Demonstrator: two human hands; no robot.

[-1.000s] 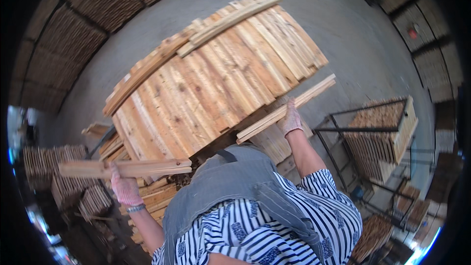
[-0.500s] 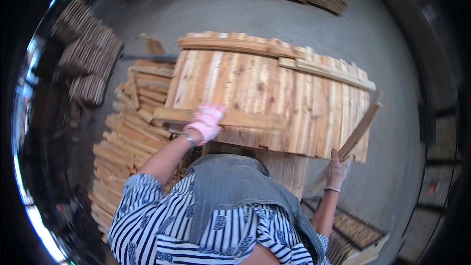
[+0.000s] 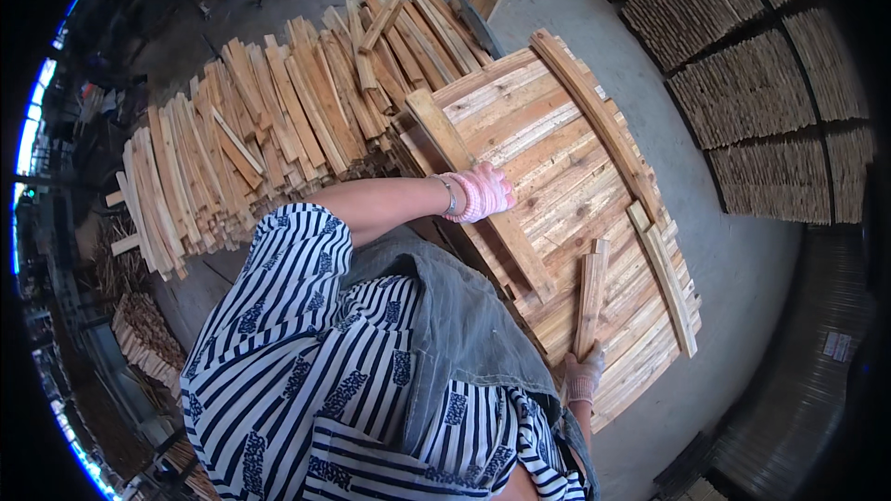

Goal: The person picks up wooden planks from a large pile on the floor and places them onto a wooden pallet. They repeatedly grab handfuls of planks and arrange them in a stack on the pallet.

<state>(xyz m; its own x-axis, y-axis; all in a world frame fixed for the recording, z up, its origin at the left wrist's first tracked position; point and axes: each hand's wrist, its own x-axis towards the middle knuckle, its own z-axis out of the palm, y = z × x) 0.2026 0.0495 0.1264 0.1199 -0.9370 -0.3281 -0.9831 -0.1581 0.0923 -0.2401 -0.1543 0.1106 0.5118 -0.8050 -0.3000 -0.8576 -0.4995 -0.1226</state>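
Note:
My left hand, in a pink-and-white work glove, is closed over a long wooden board lying along the near edge of a table-like layer of wooden slats. My right hand, gloved too, grips the lower end of a pair of narrow wooden strips. Those strips point away from me above the slats. Along the far side of the layer run two more strips, a long one and a shorter pale one, laid across the slats.
To the left a large heap of loose wooden slats reaches the slat layer. A dark metal bar stands at its far end. Strapped stacks of boards line the far right, and a plastic-wrapped stack stands at the right.
My view has turned left, bringing more of the slat heap in. My right hand's strips have swung from beyond the layer's right edge to over the slats. My left hand stays on its board.

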